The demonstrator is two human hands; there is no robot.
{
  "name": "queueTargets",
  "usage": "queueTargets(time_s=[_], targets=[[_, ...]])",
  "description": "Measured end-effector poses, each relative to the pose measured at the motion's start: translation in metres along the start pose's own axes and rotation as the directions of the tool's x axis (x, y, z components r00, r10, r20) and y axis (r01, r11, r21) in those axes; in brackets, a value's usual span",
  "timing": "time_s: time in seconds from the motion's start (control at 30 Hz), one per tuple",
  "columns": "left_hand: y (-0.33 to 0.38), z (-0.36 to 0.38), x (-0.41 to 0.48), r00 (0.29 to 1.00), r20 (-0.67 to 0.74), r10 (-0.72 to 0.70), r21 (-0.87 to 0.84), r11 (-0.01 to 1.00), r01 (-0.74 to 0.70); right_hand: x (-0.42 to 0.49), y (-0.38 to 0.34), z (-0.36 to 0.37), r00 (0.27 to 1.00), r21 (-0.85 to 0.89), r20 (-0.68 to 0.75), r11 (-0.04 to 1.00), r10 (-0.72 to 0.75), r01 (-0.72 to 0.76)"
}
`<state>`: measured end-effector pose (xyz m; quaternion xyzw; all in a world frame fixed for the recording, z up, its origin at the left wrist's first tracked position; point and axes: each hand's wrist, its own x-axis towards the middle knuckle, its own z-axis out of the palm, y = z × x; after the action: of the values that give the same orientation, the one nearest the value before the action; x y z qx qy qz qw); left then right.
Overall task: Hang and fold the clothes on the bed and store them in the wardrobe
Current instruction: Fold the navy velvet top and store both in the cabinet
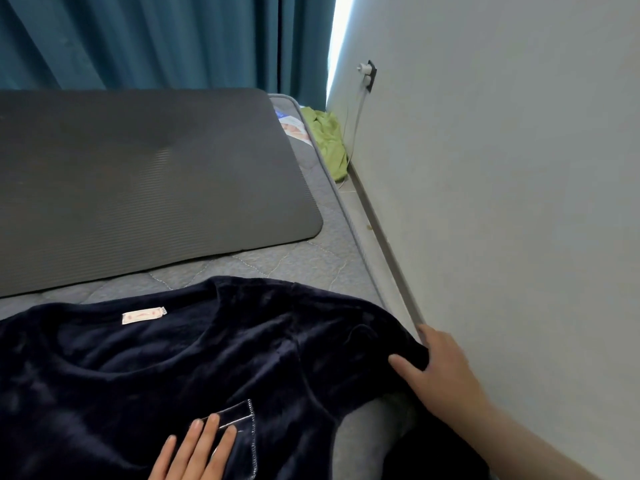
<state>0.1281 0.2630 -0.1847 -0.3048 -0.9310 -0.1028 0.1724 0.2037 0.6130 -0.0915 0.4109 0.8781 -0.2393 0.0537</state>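
A dark navy fleece top [173, 368] lies spread flat on the bed [311, 265], neckline toward the far side with a small pale label at the collar. A chest pocket with white stitching shows near the bottom. My left hand [197, 452] rests flat on the top, straight fingers at the pocket's edge. My right hand [440, 372] pinches the shoulder and sleeve end of the top at the bed's right edge, close to the wall. No wardrobe is in view.
A dark grey ribbed mat [138, 174] covers the far part of the bed. A green cloth [329, 140] is wedged between mattress and white wall [502, 168]. A plug and cable [365, 72] hang from a wall socket. Teal curtains [156, 39] hang behind.
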Motion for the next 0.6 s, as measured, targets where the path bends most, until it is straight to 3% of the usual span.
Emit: queueTargets(time_s=[0.2, 0.27, 0.3, 0.37, 0.43, 0.5, 0.6], targets=[[-0.012, -0.003, -0.004, 0.993, 0.084, 0.084, 0.025, 0.996, -0.086, -0.057, 0.029, -0.015, 0.961, -0.043, 0.272, 0.999, 0.039, -0.029], [-0.017, -0.007, -0.005, 0.983, 0.126, 0.134, -0.030, 0.991, -0.131, -0.052, 0.012, -0.042, 0.921, 0.123, 0.381, 0.982, 0.083, -0.140], [-0.018, -0.008, -0.005, 0.975, 0.153, 0.159, -0.062, 0.987, -0.151, -0.052, 0.002, -0.058, 0.858, 0.271, 0.500, 0.919, 0.119, -0.286], [-0.018, -0.008, -0.007, 0.965, 0.204, 0.165, -0.123, 0.982, -0.142, -0.064, -0.017, -0.085, 0.700, 0.505, 0.713, 0.666, 0.036, -0.549], [-0.018, -0.010, -0.008, 0.957, 0.241, 0.159, -0.170, 0.978, -0.120, -0.085, -0.041, -0.102, 0.639, 0.615, 0.757, 0.479, -0.136, -0.626], [-0.017, -0.021, -0.006, 0.934, 0.322, 0.154, -0.235, 0.969, -0.078, -0.113, -0.071, -0.103, 0.585, 0.657, 0.753, 0.390, -0.302, -0.645], [-0.005, -0.045, -0.005, 0.927, 0.357, 0.111, -0.197, 0.980, -0.041, -0.165, -0.111, -0.084, 0.508, 0.636, 0.768, 0.378, -0.389, -0.673]])
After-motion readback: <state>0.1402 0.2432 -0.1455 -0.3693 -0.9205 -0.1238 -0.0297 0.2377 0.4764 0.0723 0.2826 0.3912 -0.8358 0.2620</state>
